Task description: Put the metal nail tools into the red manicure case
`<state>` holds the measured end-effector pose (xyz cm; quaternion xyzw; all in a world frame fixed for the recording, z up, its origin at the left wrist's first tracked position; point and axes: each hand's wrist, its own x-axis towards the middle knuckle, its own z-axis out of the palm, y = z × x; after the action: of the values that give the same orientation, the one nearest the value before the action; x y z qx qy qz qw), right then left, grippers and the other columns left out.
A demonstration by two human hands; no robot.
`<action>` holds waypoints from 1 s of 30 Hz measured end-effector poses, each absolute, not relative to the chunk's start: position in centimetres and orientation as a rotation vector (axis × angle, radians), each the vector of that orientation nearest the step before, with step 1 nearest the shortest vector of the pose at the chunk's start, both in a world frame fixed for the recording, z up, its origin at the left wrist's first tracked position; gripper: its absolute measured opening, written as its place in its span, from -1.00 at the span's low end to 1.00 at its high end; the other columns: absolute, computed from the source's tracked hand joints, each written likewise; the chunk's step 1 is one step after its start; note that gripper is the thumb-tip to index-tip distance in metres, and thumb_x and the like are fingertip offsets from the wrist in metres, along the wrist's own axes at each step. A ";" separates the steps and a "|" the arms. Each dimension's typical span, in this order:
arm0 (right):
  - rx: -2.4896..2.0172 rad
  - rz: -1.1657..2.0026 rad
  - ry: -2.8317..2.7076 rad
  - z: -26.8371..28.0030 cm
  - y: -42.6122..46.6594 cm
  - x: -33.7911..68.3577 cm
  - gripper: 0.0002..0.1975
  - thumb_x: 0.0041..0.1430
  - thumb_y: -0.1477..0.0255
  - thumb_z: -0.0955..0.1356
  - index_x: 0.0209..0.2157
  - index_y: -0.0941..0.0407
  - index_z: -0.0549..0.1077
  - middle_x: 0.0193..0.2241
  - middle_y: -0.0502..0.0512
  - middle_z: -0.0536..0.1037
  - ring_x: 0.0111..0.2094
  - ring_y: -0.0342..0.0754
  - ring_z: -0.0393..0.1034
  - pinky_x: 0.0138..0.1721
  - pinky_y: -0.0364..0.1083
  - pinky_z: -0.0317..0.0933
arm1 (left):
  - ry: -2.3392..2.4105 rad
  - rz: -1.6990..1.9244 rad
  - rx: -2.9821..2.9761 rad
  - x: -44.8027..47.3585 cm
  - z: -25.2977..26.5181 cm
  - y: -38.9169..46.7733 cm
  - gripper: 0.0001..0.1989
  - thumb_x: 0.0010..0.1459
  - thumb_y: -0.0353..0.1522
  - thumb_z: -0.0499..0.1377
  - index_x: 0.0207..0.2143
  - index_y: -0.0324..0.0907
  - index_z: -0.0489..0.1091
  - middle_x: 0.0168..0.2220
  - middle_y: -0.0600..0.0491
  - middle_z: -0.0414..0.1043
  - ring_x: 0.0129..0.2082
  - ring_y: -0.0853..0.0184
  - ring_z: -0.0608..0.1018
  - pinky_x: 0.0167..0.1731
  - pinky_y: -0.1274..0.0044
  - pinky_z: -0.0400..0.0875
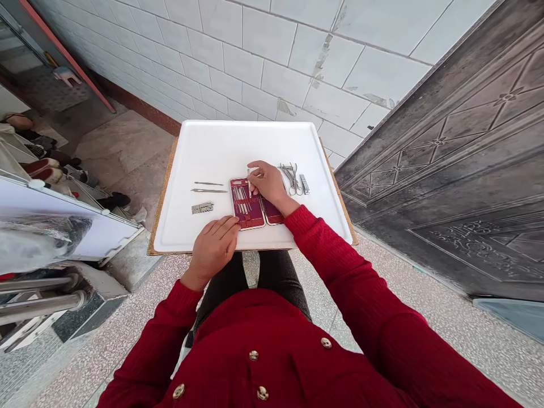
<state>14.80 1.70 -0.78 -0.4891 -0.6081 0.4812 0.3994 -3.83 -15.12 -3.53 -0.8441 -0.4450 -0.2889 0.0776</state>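
Here, mid-frame, we see an open, pale-rimmed maroon case (255,219); our right hand (267,182) pinches a silvery tool (250,191); our outstretched left hand (216,245) touches the case.

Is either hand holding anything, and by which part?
The right hand pinches a slim metal tool, apparently by its upper part; the left hand rests against the red case.

Shiny metal tool (250,191), smooth plastic tray (212,148), ribbed cloth sleeve (340,260)
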 end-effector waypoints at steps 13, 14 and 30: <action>-1.241 1.212 -1.612 -1.3 1.6 14.7 -0.87 0.25 0.53 0.40 -0.17 0.13 0.57 -0.55 -0.09 0.52 -0.60 -0.16 0.40 -0.48 -0.16 0.34 | -1.340 -0.848 -2.528 -4.0 -3.8 -15.1 -0.69 0.40 -0.50 0.06 0.06 -0.16 0.52 0.12 -0.08 0.62 0.17 0.16 0.62 0.12 0.28 0.50; -1.254 1.167 -1.646 -1.3 1.6 14.7 -0.87 0.26 0.52 0.39 -0.17 0.13 0.59 -0.52 -0.06 0.55 -0.56 -0.15 0.43 -0.43 -0.14 0.37 | -1.343 -0.846 -2.532 -4.0 -3.8 -15.1 -0.69 0.40 -0.50 0.06 0.06 -0.16 0.52 0.12 -0.08 0.62 0.17 0.16 0.61 0.12 0.28 0.50; -1.363 0.599 -2.042 -1.2 0.9 14.8 -0.60 0.31 0.66 0.24 -0.21 0.09 0.71 -0.15 0.10 0.66 -0.10 0.01 0.52 -0.04 -0.02 0.37 | -1.372 -0.827 -2.548 -4.0 -3.8 -15.2 -0.70 0.41 -0.48 0.07 0.06 -0.17 0.53 0.14 -0.09 0.61 0.19 0.15 0.60 0.15 0.27 0.49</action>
<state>14.79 0.91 -1.18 -0.5143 -0.7701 0.2258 0.3025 -4.05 -15.16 -3.85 -0.8448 -0.4548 -0.2742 0.0657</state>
